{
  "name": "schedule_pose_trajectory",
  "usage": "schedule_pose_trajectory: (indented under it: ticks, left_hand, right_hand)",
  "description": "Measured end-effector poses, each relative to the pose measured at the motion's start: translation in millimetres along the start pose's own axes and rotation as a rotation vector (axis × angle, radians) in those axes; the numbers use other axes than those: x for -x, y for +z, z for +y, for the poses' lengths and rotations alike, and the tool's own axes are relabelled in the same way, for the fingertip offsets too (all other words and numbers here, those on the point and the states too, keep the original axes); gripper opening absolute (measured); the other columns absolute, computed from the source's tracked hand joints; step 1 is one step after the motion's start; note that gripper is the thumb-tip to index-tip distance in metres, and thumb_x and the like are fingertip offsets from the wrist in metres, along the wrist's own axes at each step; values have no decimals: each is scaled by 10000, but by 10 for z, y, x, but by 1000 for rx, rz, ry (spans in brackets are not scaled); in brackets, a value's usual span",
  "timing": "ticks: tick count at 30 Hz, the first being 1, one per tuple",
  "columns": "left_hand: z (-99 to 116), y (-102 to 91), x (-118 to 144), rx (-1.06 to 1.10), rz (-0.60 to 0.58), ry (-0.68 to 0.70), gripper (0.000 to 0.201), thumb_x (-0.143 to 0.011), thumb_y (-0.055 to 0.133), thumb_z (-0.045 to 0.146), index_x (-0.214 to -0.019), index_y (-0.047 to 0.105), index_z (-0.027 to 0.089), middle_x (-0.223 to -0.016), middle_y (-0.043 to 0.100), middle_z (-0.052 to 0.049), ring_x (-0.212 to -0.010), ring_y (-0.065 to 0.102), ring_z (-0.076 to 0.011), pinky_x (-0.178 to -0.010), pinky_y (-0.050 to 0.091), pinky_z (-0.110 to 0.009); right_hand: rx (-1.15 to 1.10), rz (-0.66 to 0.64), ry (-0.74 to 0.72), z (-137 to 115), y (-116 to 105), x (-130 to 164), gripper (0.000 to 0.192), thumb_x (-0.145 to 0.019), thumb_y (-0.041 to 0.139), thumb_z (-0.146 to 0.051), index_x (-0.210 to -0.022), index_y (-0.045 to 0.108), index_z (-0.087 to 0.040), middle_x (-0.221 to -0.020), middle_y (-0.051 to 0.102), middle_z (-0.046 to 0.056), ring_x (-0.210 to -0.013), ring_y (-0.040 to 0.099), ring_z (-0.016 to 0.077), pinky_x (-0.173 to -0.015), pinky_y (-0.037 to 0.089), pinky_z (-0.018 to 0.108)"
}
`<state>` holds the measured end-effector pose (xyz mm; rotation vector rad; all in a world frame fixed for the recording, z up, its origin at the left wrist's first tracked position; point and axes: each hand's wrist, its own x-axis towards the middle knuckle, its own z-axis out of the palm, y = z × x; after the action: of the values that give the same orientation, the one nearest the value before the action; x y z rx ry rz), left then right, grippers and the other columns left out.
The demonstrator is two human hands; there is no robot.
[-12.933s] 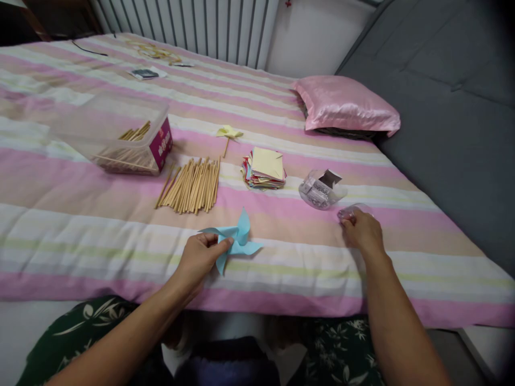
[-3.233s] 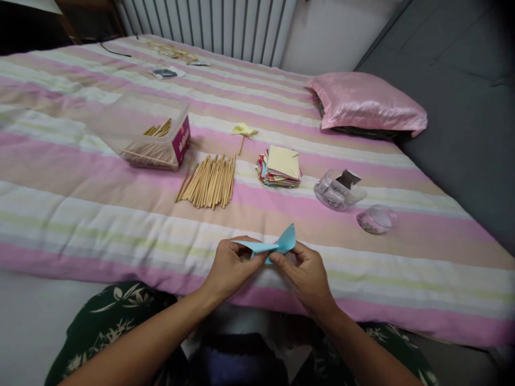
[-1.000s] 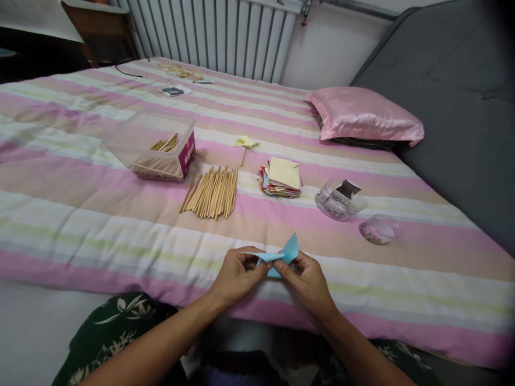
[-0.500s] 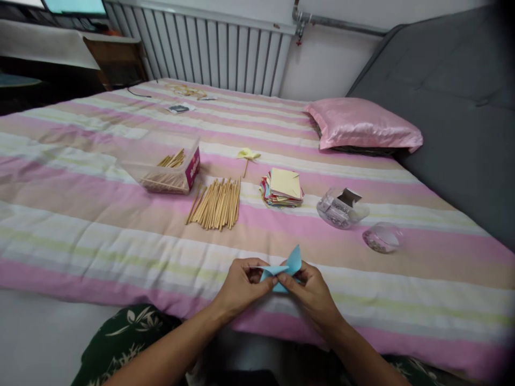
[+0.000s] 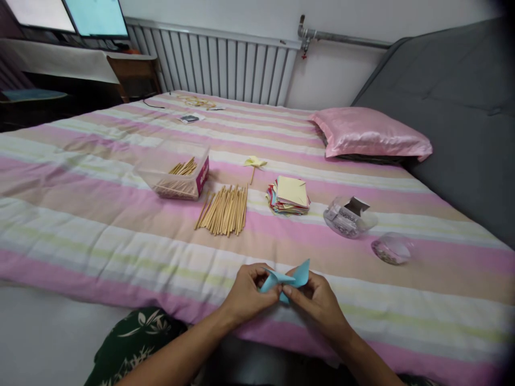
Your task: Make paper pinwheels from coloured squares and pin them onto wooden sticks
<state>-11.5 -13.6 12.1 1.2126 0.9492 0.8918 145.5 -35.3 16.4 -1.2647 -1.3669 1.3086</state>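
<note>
Both hands pinch a blue paper pinwheel (image 5: 300, 274) above the bed's near edge, its corners folded in toward the middle. My left hand (image 5: 250, 292) grips its left side, thumb at the centre. From the right, my right hand (image 5: 317, 300) closes on it, thumb also near the centre. The fingertips hide part of the paper, and whether a pin is in it I cannot tell. Beyond the hands lie a stack of coloured paper squares (image 5: 292, 192), a spread of thin wooden sticks (image 5: 226, 210) and a yellow pinwheel on a stick (image 5: 255, 162).
A clear plastic box (image 5: 201, 179) holding more sticks stands at left. To the right are a clear tub (image 5: 341, 219) with a small carton in it and a smaller clear bowl (image 5: 392, 249) with little bits inside. A pink pillow (image 5: 370, 131) rests by the grey headboard (image 5: 442, 80).
The view has shifted, so everything sits slightly lower and further right. Both hands keep hold of the blue pinwheel; its left fold stands a little more open to view.
</note>
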Motion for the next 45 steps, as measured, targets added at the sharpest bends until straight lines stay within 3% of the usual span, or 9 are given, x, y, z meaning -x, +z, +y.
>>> schedule_pose_trajectory:
  ticks: [23, 26, 29, 30, 33, 35, 36, 40, 45]
  left_hand:
    - [10, -20, 24, -84, -74, 46, 123, -688, 627, 238, -647, 611, 123, -564, 473, 24, -524, 408, -92, -514, 330, -223]
    - [139, -88, 32, -190, -108, 76, 140, -671, 654, 256, -689, 646, 117, -585, 535, 3, -537, 451, -103, -512, 352, -218]
    - [292, -269, -29, -241, -280, 116, 245, -658, 683, 318, -811, 674, 126, -710, 640, -45, -651, 564, -153, -608, 441, -247]
    - [332, -354, -73, -255, -269, 127, 272, -673, 670, 342, -839, 676, 127, -751, 664, -65, -691, 592, -172, -635, 458, -262]
    - [402, -655, -276, -400, 170, 161, 336, -782, 523, 419, -847, 667, 123, -778, 686, -80, -680, 619, -166, -636, 476, -261]
    - [417, -862, -437, -760, 533, 99, 349, -810, 470, 418, -916, 667, 150, -785, 697, -57, -692, 630, -160, -646, 473, -251]
    - [419, -955, -513, -836, 622, 72, 334, -796, 492, 394, -932, 668, 145, -796, 698, -68, -712, 632, -176, -662, 469, -266]
    - [402, -1189, -725, -1022, 784, -10, 275, -714, 573, 378, -834, 695, 163, -783, 695, -96, -774, 626, -253, -709, 442, -340]
    - [338, -1201, -809, -1159, 804, -109, 286, -666, 598, 433, -749, 717, 186, -751, 700, -115, -779, 630, -305, -655, 436, -356]
  right_hand:
    - [22, 22, -77, 37, -19, 20, 173, -712, 641, -321, -800, 598, -178, -742, 601, 27, -671, 555, 164, -608, 452, 256]
    - [17, 34, -40, 35, -27, 18, 182, -696, 655, -343, -742, 620, -170, -683, 613, 25, -618, 540, 157, -568, 436, 252]
    - [-106, 99, 14, 45, -69, 0, 221, -661, 694, -358, -744, 626, -165, -654, 605, 15, -583, 521, 144, -533, 416, 249]
    - [-179, 131, 43, 54, -92, -12, 238, -645, 709, -361, -755, 626, -167, -644, 600, 8, -570, 515, 139, -523, 413, 248]
    - [-402, 242, 133, 87, -172, -67, 256, -603, 745, -344, -756, 624, -178, -621, 591, -13, -556, 505, 128, -526, 422, 252]
    - [-495, 261, 187, 107, -218, -103, 243, -573, 767, -318, -712, 624, -178, -614, 594, -18, -563, 507, 125, -547, 432, 254]
    - [-523, 255, 211, 114, -235, -117, 239, -562, 775, -307, -695, 625, -176, -612, 596, -18, -566, 507, 123, -553, 433, 252]
    - [-541, 224, 271, 132, -265, -133, 220, -562, 778, -292, -682, 632, -177, -605, 603, -19, -573, 516, 130, -571, 436, 258]
    - [-565, 203, 282, 151, -267, -136, 199, -584, 771, -278, -695, 646, -171, -628, 612, -13, -586, 528, 132, -580, 442, 260]
